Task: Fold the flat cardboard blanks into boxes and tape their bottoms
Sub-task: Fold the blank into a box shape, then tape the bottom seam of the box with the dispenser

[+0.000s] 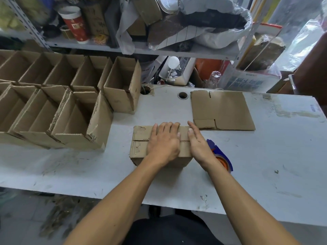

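Cardboard box (141, 147), upside down near the front middle of the white table (265, 156), has its bottom flaps folded shut, and both hands lie on them. The left hand (164, 140) presses flat on the flaps with fingers straight and together; the right hand (198, 144) rests along the right edge, fingers extended, gripping nothing. Corrugated board like this looks light and stiff across its panels but springy at the creases, so the flaps will likely lift if the pressure comes off; one palm across the seam seems the best hold while the other hand fetches tape. The blue and orange tape dispenser (223, 156) lies just beside the right wrist, partly hidden by it. Farther back and to the right, a flat cardboard blank (224, 110) lies on the table, best lifted by an edge. On the left, two rows of open finished boxes (70, 112) stand touching one another. Behind the table, cluttered shelves (177, 50) hold a red paper cup (75, 23) and bags.
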